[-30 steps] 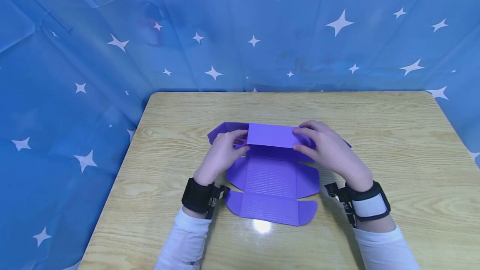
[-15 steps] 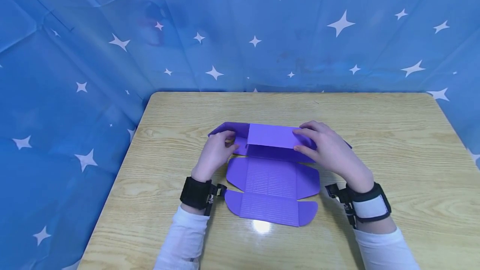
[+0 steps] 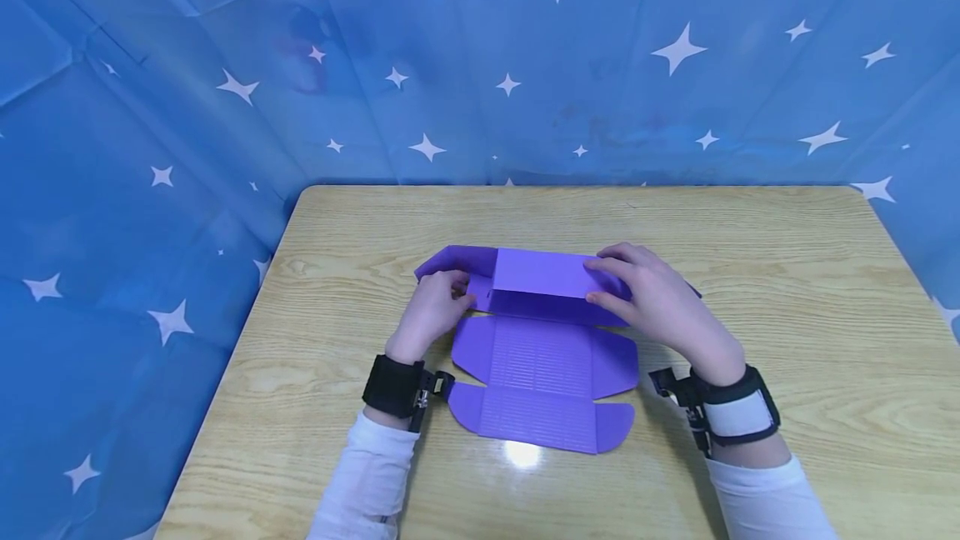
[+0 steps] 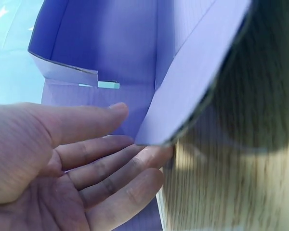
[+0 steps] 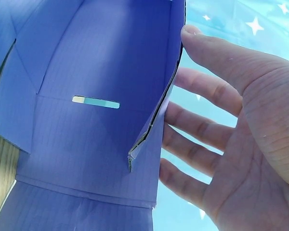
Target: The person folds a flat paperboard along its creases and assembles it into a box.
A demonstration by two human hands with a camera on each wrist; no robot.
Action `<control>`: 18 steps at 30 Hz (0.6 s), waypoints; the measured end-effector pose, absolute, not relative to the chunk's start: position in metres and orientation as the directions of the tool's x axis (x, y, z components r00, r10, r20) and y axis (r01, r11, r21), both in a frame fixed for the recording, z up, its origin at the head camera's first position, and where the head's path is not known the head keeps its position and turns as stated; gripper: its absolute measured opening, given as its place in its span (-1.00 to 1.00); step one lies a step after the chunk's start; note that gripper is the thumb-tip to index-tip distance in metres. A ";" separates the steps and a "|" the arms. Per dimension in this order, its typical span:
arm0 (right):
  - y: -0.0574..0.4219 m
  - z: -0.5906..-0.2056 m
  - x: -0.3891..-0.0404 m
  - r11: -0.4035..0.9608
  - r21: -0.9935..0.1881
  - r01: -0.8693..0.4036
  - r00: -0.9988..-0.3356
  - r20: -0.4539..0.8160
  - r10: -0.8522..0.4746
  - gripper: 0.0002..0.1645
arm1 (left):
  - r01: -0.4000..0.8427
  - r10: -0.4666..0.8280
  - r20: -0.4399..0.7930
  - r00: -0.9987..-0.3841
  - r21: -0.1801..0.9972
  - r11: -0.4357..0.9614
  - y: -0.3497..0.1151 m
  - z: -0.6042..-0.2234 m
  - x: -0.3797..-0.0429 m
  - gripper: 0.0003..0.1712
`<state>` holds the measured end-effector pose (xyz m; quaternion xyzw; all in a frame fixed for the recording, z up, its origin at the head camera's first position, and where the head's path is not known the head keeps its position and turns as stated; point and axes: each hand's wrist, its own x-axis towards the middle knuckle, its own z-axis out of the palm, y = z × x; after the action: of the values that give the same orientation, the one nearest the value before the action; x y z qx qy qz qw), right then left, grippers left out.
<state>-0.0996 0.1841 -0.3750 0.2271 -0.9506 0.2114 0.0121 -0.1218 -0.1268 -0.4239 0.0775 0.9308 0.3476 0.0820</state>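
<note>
Blue star-print cloth [image 3: 510, 48] behind wood-grain tabletop [image 3: 300, 440] | purple cardboard box [image 3: 536, 357] mid-tabletop, raised panel [image 3: 543, 273] at far side, near panel [image 3: 538, 419] opened out | left grip [image 3: 430, 311]: fingers loosely spread at box's left end | right grip [image 3: 663, 298]: pinching raised panel's right end, thumb opposite fingers

The cardboard box [image 3: 536, 357] comes through to me in solid purple, its raised panel [image 3: 542, 272] a paler violet, its flat section patterned with fine parallel lines. I get a pale yellow-tan tabletop [image 3: 322, 340] streaked with wood grain. Behind it I see a bright blue backdrop [image 3: 480, 48] scattered with white four-pointed stars. Both sleeves [image 3: 375, 473] are white; the left wrist strap [image 3: 393, 390] reads black, the right wrist strap [image 3: 727, 390] black with a whitish patch [image 3: 741, 413].
</note>
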 end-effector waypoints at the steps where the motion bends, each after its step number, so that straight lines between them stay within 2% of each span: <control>1: 0.184 -0.375 -0.100 0.807 -0.396 -0.438 -0.896 0.121 -0.427 -0.44 | 0.088 0.201 -0.096 -0.975 0.661 0.745 -0.126 -0.424 -0.122 -0.62; 9: 0.185 -0.376 -0.099 0.809 -0.403 -0.429 -0.900 0.117 -0.420 -0.44 | 0.091 0.198 -0.078 -0.977 0.686 0.722 -0.121 -0.421 -0.121 -0.60; 18: 0.185 -0.376 -0.101 0.811 -0.401 -0.427 -0.901 0.111 -0.419 -0.44 | 0.125 0.269 -0.078 -0.960 0.741 0.660 -0.114 -0.411 -0.115 -0.51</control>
<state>-0.1006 0.1848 -0.3758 0.2223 -0.9515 0.2127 0.0085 -0.1150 -0.1140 -0.4114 0.1086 0.9066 0.3977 0.0906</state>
